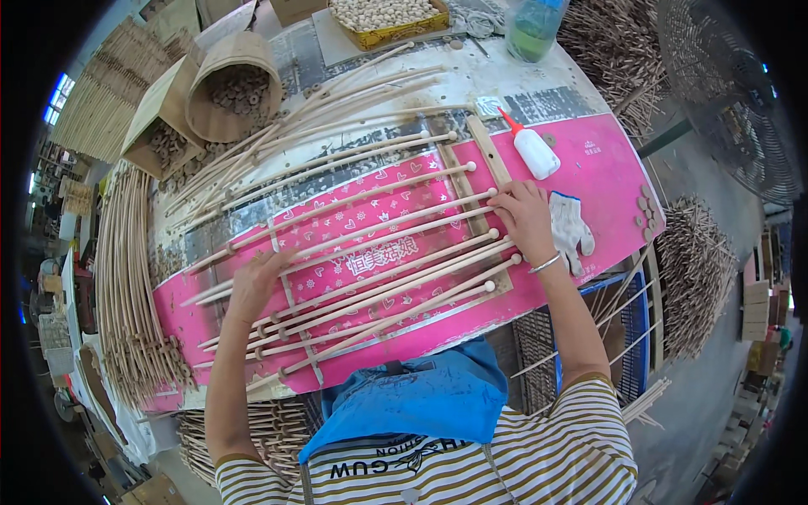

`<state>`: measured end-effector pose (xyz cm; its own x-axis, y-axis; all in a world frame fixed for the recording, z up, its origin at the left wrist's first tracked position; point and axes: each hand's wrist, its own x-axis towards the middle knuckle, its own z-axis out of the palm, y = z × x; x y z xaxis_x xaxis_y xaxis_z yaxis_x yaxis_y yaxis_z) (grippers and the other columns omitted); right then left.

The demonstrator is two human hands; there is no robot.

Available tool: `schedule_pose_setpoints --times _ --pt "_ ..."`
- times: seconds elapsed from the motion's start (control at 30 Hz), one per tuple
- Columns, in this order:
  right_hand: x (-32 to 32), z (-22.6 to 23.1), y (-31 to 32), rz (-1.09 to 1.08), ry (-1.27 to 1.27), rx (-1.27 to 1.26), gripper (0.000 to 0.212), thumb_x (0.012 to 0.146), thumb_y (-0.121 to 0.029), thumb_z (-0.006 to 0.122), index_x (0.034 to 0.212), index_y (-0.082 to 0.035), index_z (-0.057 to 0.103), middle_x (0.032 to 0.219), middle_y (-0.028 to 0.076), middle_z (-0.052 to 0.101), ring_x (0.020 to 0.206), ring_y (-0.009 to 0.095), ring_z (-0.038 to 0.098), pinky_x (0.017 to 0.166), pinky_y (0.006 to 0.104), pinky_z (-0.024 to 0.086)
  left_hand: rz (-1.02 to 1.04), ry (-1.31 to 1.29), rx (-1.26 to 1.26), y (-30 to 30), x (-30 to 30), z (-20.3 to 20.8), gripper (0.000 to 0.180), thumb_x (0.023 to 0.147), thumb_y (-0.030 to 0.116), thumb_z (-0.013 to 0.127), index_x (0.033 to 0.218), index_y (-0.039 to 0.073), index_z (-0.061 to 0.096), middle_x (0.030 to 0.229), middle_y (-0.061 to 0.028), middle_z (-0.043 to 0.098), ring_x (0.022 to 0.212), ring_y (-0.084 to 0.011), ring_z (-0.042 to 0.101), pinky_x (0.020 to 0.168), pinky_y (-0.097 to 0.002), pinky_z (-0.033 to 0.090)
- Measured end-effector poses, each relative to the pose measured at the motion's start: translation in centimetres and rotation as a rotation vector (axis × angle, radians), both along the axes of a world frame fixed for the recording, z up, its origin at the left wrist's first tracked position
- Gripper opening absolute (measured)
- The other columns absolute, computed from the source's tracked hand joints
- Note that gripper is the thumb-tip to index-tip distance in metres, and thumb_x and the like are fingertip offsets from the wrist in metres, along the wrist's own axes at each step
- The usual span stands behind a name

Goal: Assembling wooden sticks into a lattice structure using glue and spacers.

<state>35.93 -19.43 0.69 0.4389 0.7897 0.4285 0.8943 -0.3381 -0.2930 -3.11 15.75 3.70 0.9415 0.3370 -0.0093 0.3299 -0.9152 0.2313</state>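
Note:
Several pale wooden rods [396, 221] with ball ends lie side by side across a pink printed sheet [589, 189]. Near their plain ends, my left hand [257, 282] is closed around a rod or two; it is slightly blurred and covers the exact grip. At the other side my right hand [526, 217] pinches a rod's end, close to a ball tip [492, 193]. Two wooden strips [490, 153] run under the ball ends. Small wooden rings sit on some rods near the left. A white glue bottle [536, 153] with a red nozzle lies beyond my right hand.
A white glove [570, 229] lies right of my right hand, with wooden discs [646, 210] beyond it. A wooden tub [244, 84] and box [160, 135] hold rings at far left. A yellow tray [391, 25] holds balls. Rod bundles [126, 269] line the left; a fan [728, 93] stands right.

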Motion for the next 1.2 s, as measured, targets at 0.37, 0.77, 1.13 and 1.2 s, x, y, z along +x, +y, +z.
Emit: schedule_pose_setpoints --times 0.37,0.77,1.13,1.2 --pt "1.1 0.3 0.9 0.014 0.024 -0.055 0.033 0.085 -0.01 0.077 0.117 -0.014 0.073 0.102 0.004 0.063 0.101 0.026 0.06 0.088 0.0427 0.044 0.009 -0.058 0.047 -0.6 4.2 0.9 0.051 0.093 0.009 0.069 0.143 0.017 0.065 0.101 -0.0093 0.064 0.095 -0.0304 0.065 0.077 -0.0433 0.055" --pt "2.1 0.8 1.9 0.061 0.065 -0.134 0.041 0.083 -0.008 0.079 0.122 -0.016 0.073 0.106 0.004 0.064 0.103 0.026 0.059 0.091 0.043 0.043 0.143 -0.246 0.251 8.5 12.2 -4.3 0.047 0.093 0.004 0.063 0.137 0.018 0.07 0.12 -0.0078 0.068 0.111 -0.0317 0.066 0.096 -0.0449 0.052" --pt "2.3 0.6 1.7 0.027 0.12 -0.081 0.035 0.084 -0.009 0.078 0.119 -0.015 0.073 0.104 0.005 0.064 0.101 0.027 0.059 0.09 0.0423 0.046 -0.046 -0.09 -0.123 9.1 13.1 -3.0 0.054 0.096 0.005 0.064 0.142 0.033 0.069 0.097 -0.0088 0.061 0.094 -0.0299 0.063 0.084 -0.0437 0.052" --pt "2.3 0.8 2.0 0.04 0.126 -0.072 0.034 0.085 -0.009 0.077 0.119 -0.013 0.073 0.101 0.006 0.063 0.098 0.028 0.058 0.089 0.0427 0.047 -0.1 -0.088 -0.171 7.6 13.0 -3.0 0.056 0.098 0.005 0.062 0.146 0.033 0.067 0.097 -0.0094 0.06 0.095 -0.0305 0.063 0.085 -0.0436 0.052"
